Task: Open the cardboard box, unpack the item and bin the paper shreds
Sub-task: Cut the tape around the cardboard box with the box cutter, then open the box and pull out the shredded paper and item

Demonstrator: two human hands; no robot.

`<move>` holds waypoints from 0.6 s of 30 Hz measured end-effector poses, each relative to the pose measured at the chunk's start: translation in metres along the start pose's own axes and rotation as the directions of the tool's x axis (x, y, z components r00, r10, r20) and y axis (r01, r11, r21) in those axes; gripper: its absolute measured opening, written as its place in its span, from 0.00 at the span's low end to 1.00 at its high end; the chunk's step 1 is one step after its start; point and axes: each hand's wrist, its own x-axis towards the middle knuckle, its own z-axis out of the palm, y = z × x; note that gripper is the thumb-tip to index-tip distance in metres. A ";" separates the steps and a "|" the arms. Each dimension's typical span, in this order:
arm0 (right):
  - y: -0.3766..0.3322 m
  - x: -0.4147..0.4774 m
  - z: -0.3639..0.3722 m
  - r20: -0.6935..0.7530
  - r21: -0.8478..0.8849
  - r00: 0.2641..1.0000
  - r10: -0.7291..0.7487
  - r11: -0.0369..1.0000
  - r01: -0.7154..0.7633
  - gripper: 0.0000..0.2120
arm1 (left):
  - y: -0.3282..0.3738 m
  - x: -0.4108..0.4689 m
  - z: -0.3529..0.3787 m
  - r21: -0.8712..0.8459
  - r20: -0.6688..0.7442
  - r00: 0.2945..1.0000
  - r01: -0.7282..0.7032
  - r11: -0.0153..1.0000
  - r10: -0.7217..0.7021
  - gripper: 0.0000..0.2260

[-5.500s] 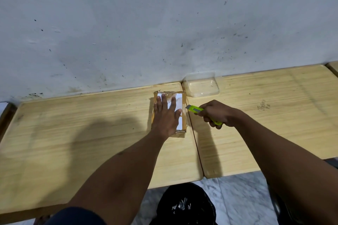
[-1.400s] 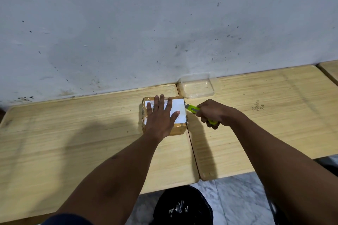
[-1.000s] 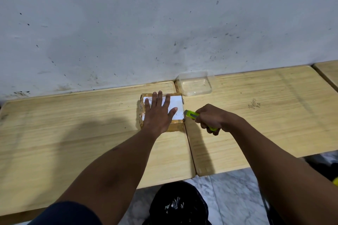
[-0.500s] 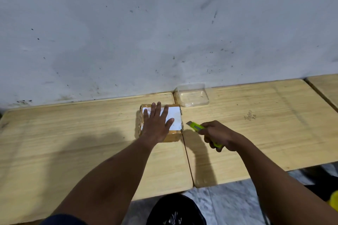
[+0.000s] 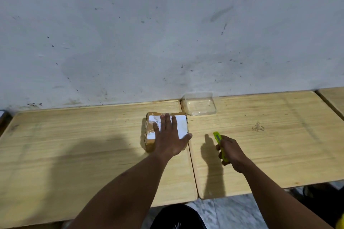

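Cardboard box under left hand fingers — seemingly flat.

A white label on the cardboard box carries print too small to read; a scrawl on the tabletop is illegible.

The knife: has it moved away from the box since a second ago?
Yes. The knife in the right hand has pulled back right, off the box edge, onto the right-hand table.

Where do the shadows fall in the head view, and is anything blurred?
Head view: the cutter and right hand cast a shadow leftward onto the table; the left hand on the box stays sharp; the bottom-right corner smears.
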 end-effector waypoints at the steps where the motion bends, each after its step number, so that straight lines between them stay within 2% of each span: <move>1: 0.004 0.004 0.001 0.001 -0.046 1.000 0.006 0.999 -0.005 0.08 | 0.001 0.000 -0.001 -0.009 0.008 1.000 0.007 1.000 -0.006 0.48; 5: 0.020 0.023 0.006 -0.065 -0.290 0.994 -0.084 0.955 0.062 0.21 | 0.004 -0.001 -0.001 0.020 0.015 1.000 0.005 1.000 -0.005 0.52; 8: 0.027 0.037 0.007 -0.130 -0.371 0.983 -0.126 0.926 0.069 0.19 | 0.002 -0.001 -0.001 0.046 0.012 0.999 -0.042 0.998 0.042 0.51; 11: 0.028 0.050 0.005 -0.167 -0.424 0.979 -0.114 0.905 0.033 0.19 | -0.007 -0.005 -0.004 0.106 0.043 0.984 -0.176 0.979 0.173 0.51; 13: 0.023 0.052 0.010 -0.196 -0.523 0.976 -0.099 0.852 -0.018 0.20 | -0.020 -0.009 -0.006 0.129 0.083 0.953 -0.301 0.945 0.292 0.51; 14: 0.019 0.053 0.014 -0.203 -0.562 0.970 -0.137 0.827 0.000 0.21 | -0.028 -0.011 -0.007 0.129 0.102 0.930 -0.363 0.923 0.352 0.51; 16: 0.005 0.050 0.028 -0.181 -0.533 0.937 -0.299 0.831 0.162 0.21 | -0.044 -0.011 -0.009 0.139 0.110 0.876 -0.482 0.865 0.470 0.50; 18: -0.013 0.043 0.050 -0.112 -0.347 0.897 -0.428 0.862 0.368 0.19 | -0.061 -0.011 -0.012 0.167 0.106 0.840 -0.543 0.823 0.532 0.50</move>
